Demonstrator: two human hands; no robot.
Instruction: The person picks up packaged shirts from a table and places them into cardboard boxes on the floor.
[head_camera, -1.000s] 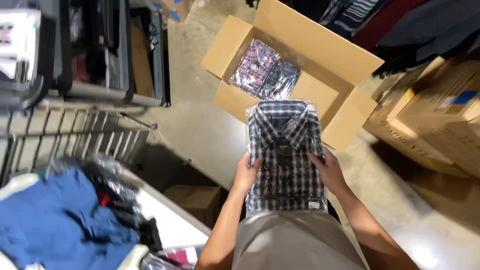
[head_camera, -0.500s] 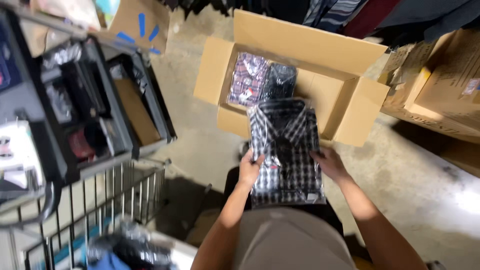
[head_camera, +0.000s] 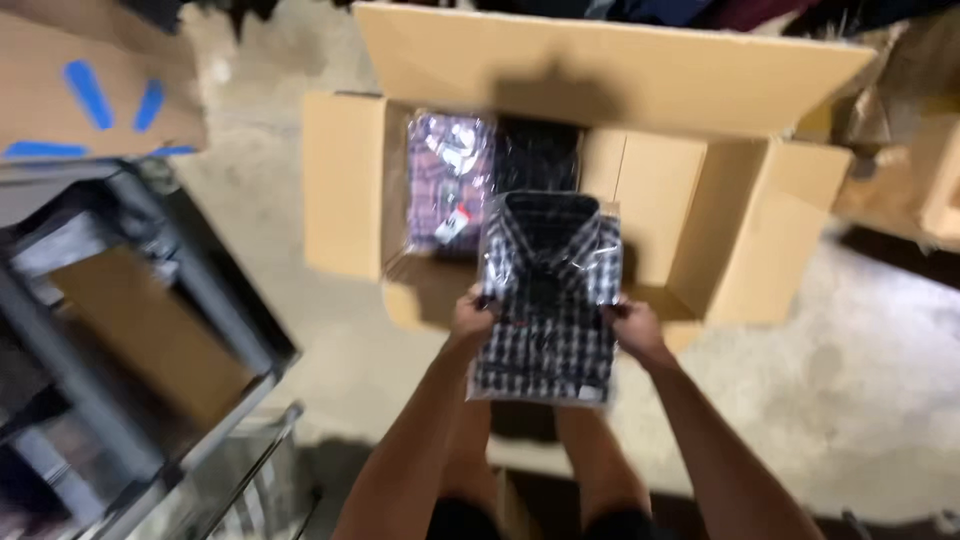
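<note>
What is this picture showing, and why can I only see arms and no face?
The camera sits on a person's head and looks down, so you see only their arms. The left hand and the right hand each hold one side of a folded checked shirt in a clear plastic bag. Just beyond it, an open cardboard box sits on the concrete floor. Inside the box lie two more bagged shirts, a purple checked one and a dark one. At the left stands a dark metal cart, a bit blurred.
</note>
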